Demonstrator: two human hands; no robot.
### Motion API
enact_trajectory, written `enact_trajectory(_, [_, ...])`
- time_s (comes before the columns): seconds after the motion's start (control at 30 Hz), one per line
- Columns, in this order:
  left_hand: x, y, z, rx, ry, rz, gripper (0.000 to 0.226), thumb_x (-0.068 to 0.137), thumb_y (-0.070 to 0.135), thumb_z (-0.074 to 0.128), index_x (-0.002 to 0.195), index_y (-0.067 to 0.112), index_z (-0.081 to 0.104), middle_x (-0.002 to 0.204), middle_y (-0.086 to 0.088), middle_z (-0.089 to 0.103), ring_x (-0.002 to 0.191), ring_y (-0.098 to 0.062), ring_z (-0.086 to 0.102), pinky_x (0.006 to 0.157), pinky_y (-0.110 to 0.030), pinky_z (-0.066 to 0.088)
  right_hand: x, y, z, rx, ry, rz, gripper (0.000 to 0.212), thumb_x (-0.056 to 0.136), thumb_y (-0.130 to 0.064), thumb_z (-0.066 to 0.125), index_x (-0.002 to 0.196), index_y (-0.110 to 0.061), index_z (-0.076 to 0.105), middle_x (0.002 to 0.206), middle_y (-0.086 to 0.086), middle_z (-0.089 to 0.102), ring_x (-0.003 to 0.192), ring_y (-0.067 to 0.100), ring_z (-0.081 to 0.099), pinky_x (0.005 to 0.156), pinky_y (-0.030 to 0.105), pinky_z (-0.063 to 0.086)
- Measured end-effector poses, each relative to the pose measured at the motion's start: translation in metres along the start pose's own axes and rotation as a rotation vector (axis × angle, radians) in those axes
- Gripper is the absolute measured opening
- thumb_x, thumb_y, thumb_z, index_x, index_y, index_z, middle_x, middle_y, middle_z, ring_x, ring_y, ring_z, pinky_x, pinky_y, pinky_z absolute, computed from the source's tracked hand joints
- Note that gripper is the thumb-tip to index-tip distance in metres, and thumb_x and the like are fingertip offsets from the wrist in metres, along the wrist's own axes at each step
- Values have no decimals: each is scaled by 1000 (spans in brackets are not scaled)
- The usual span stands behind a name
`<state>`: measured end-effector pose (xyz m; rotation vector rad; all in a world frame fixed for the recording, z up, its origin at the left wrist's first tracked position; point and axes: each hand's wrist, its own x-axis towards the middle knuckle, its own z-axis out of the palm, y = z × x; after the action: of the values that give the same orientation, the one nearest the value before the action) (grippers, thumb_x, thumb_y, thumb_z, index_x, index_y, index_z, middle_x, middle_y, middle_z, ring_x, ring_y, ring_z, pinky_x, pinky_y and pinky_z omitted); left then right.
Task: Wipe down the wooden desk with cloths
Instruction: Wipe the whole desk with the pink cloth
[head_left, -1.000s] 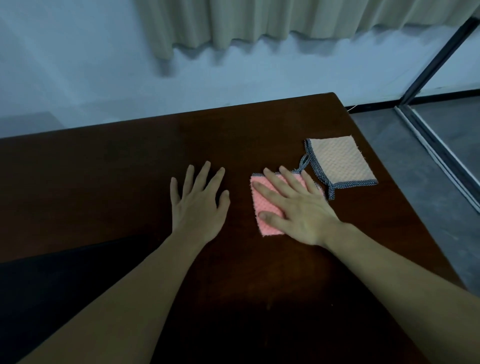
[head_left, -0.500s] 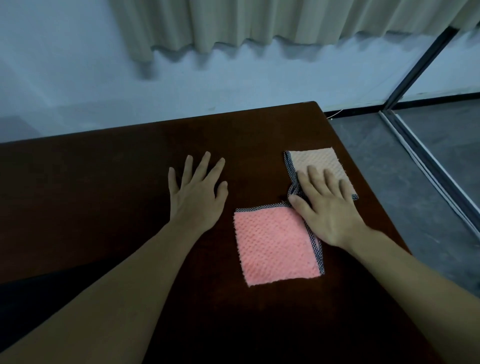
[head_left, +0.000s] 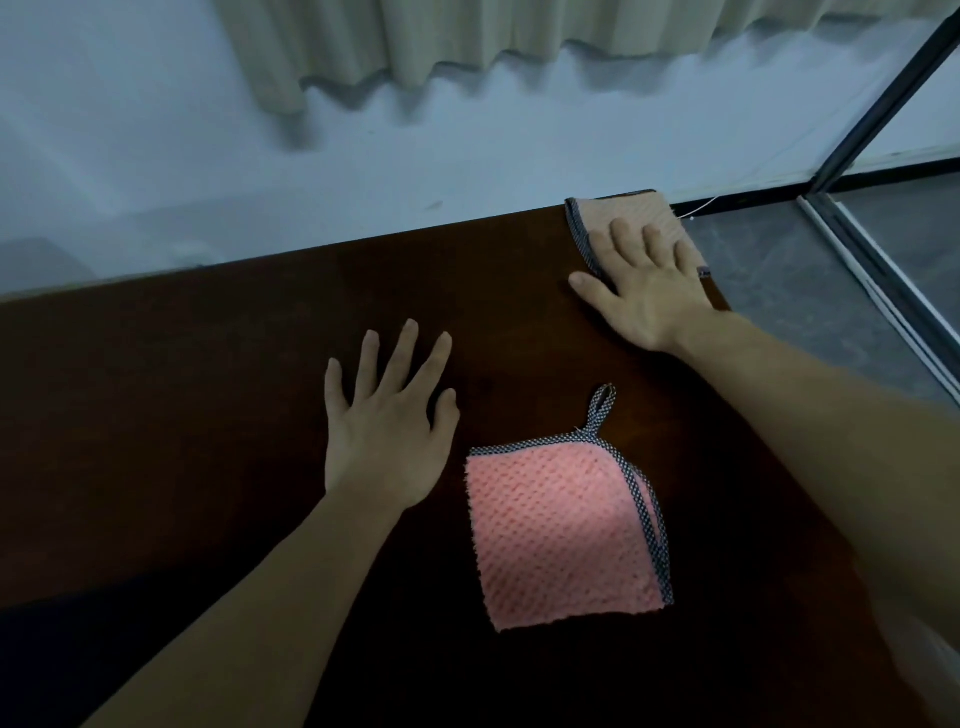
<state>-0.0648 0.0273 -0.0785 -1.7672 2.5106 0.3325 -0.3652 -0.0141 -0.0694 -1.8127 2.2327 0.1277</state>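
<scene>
Right hand (head_left: 649, 286) now pushed beige cloth (head_left: 631, 218) to desk (head_left: 208, 389) far corner, fingers flat, left hand (head_left: 387, 426) spread beside pink cloth (head_left: 561, 535)

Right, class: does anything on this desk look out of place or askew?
The beige cloth under the right hand overhangs the desk's far right corner. The pink cloth lies skewed, untouched. The left hand rests flat.
</scene>
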Motion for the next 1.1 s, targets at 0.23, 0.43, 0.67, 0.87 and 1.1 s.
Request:
enact_trajectory(0.23, [0, 2, 1, -6, 4, 5, 60, 102, 54, 13, 158, 46, -7, 168, 11, -16, 154, -22, -20, 123, -54, -13, -51, -24, -1, 94, 131, -87, 74, 98, -70, 19, 162, -33, 13, 171, -5, 0, 156, 33, -5, 123, 57, -5])
enact_trajectory(0.43, [0, 1, 0, -15, -5, 18, 59, 104, 53, 13, 159, 45, -7, 168, 10, -17, 154, -23, -20, 123, -55, -12, -198, -86, 46, 38, -27, -314, 68, 101, -66, 16, 161, -37, 0, 168, -7, -13, 153, 27, -22, 123, 54, -11])
enact_trajectory(0.67, [-1, -1, 1, -5, 7, 36, 58, 105, 51, 13, 159, 43, -6, 169, 6, -13, 155, -25, -16, 123, -55, -9, -212, -95, 70, -11, -23, -346, 66, 103, -68, 10, 162, -37, 9, 170, 0, 4, 156, 32, 0, 120, 59, 1])
enact_trajectory(0.87, [0, -1, -2, 3, -10, 46, 58, 106, 51, 15, 159, 43, -7, 169, 6, -14, 155, -26, -16, 124, -56, -7, -149, -68, 48, -61, -5, -211, 67, 89, -73, -6, 148, -52, -28, 162, -12, -30, 152, 23, -27, 121, 52, -18])
enact_trajectory(1.1, [-1, -1, -1, -19, 32, 59, 58, 105, 52, 15, 160, 42, -3, 170, 6, -10, 156, -26, -14, 124, -56, -6, -109, -47, 30, -24, -48, -77, 69, 92, -72, -2, 155, -47, -17, 165, -9, -26, 152, 23, -26, 122, 54, -15])
